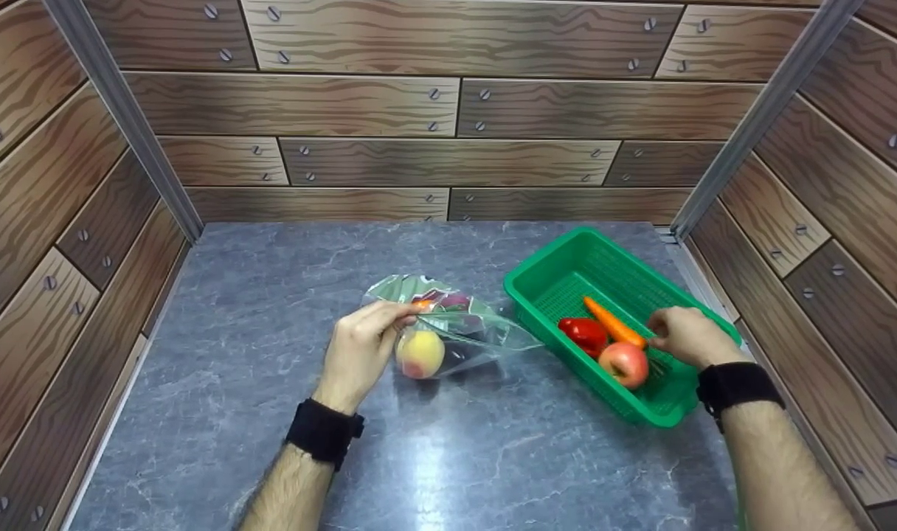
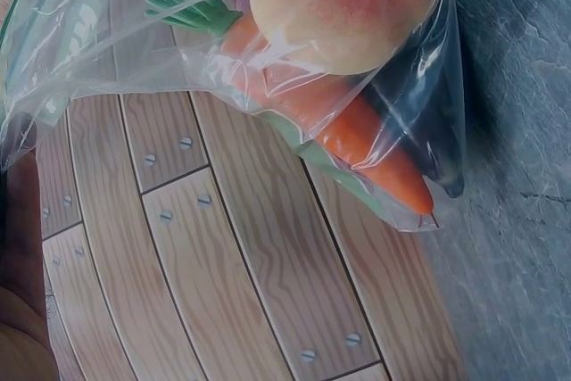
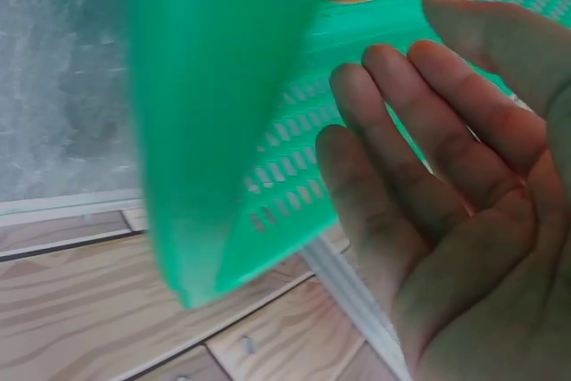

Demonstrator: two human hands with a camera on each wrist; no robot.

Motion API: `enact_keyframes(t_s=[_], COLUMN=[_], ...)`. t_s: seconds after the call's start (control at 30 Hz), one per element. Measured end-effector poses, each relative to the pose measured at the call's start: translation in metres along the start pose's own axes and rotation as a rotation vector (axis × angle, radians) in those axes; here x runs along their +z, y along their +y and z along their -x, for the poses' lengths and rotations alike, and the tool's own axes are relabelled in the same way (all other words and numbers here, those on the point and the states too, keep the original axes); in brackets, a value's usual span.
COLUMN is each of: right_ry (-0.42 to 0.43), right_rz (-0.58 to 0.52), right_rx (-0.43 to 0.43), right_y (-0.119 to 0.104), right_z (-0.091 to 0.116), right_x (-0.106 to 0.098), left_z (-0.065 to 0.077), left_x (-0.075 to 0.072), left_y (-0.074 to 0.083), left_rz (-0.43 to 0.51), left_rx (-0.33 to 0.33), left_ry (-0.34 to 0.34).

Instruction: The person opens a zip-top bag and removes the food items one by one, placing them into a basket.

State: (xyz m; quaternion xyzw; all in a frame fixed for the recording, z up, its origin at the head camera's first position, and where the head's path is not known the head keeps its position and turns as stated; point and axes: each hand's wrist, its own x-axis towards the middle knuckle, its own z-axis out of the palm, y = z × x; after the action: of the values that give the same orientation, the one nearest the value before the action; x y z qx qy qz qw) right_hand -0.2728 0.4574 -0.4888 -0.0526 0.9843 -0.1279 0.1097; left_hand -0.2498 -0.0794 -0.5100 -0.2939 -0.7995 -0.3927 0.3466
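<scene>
My left grip (image 1: pixel 360 345) pinches the part-filled bag (image 1: pixel 496 335); my right grip (image 1: pixel 690 335), loose, holds nothing; pepper (image 1: pixel 583 336), carrot (image 1: pixel 611 321), apple (image 1: pixel 624 365) remain in the three-o'clock basket (image 1: pixel 603 254).

1. The table (image 1: pixel 227 354) has a flat grey top, marbled with thin pale veins; a bright patch of glare (image 1: pixel 428 464) shows toward the front middle.
2. The bag (image 1: pixel 485 332), clear plastic, sits near the middle, its pointed end reaching toward the basket; whether they touch is unclear.
3. The basket (image 1: pixel 618 269), green, stands at a slant near the right edge.
</scene>
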Motion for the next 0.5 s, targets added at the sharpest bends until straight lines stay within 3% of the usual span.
enact_keyframes(t_s=[0.2,0.5], right_ry=[0.103,0.24], right_rz=[-0.004,-0.025], right_rx=[-0.039,-0.171], right_y=[-0.033,-0.084], right_z=[0.002,0.008], right_x=[-0.003,0.004], left_z=[0.0,0.0], left_x=[0.0,0.0], left_y=[0.0,0.0], left_rz=[0.003,-0.007], left_rx=[-0.002,-0.012], left_ry=[-0.005,-0.011])
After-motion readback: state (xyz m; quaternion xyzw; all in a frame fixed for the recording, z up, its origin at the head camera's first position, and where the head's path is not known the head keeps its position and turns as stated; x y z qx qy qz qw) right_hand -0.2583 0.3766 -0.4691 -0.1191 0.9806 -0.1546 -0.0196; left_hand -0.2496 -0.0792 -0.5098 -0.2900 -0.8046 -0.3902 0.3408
